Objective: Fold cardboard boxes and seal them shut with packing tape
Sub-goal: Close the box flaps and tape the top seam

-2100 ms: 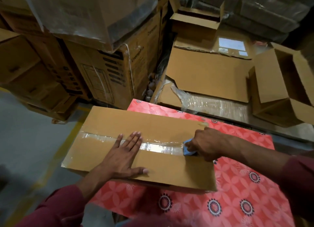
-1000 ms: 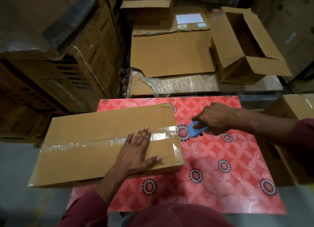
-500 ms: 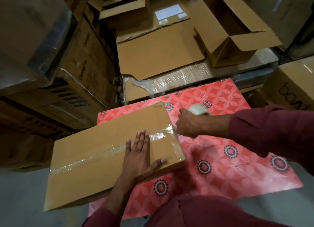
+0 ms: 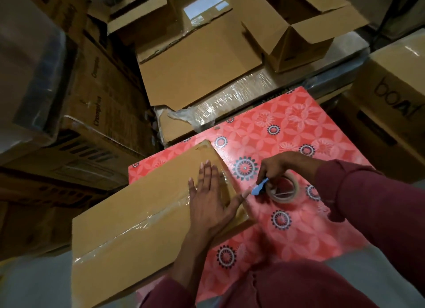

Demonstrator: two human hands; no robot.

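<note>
Now that the tape run has ended, my right hand grips tape roll and cutter beside my flat, empty left hand pressing the box; seam sealed, I judge.

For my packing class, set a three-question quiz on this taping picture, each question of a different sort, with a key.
1. True or false: the left hand lies flat on the taped cardboard box.
2. Multiple choice: the right hand holds the tape roll together with
A. a blue cutter
B. a marker pen
C. a pair of scissors
3. Fill in: the clear tape strip runs along the box's ____ seam.

Key
1. True.
2. A: the blue cutter sticks out beside the roll, above the red patterned tabletop.
3. Middle.
</note>
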